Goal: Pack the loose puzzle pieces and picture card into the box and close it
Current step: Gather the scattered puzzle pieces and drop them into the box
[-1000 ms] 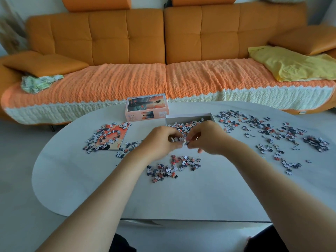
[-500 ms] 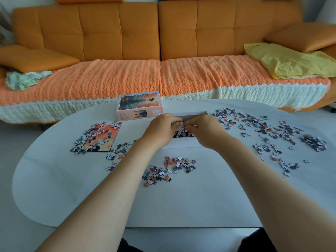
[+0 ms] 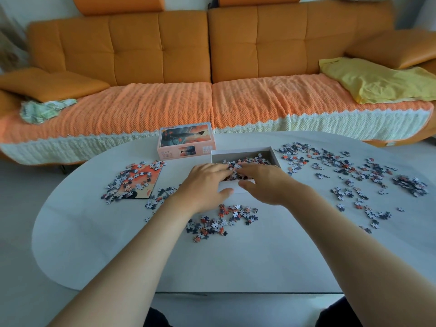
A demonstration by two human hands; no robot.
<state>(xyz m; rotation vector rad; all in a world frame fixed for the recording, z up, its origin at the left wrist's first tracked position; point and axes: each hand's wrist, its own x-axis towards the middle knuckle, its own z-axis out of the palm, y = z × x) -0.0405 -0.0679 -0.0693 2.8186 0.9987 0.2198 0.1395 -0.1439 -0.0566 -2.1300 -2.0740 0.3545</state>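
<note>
Two hands sit in the box now, nothing pinched.

- sofa (image 3: pixel 212 67) behind, out of play
- table (image 3: pixel 236 267) carries everything
- right scatter (image 3: pixel 354 175): biggest loose lot, starts just beside the box's right wall and runs well away from it
- card (image 3: pixel 152 175): left of the box, flat, half buried under pieces
- lid (image 3: pixel 186 142): picture side up, just beside the box's far-left corner
- box (image 3: pixel 240 154): open, mid-table, partly filled
- near pile (image 3: pixel 221 220): just in front of the box, under the wrists
- left hand (image 3: pixel 205 185), right hand (image 3: pixel 266 182): both over the near wall

Change: a second ago both hands pinched a clump of pieces above the near pile. Half a second ago they were at the box. Now the left fingers (image 3: pixel 219 168) and right fingers (image 3: pixel 250 167) are straight and loosely spread, lying on the pieces inside, thumbs outside the near wall. I read that as the handful dropped and being patted flat.

Status: early. Most pieces are still on the table, the card isn't packed, the lid is off. Likely next is another scoop from the near pile. Clear the card before lifting it, or pieces will slide off.
</note>
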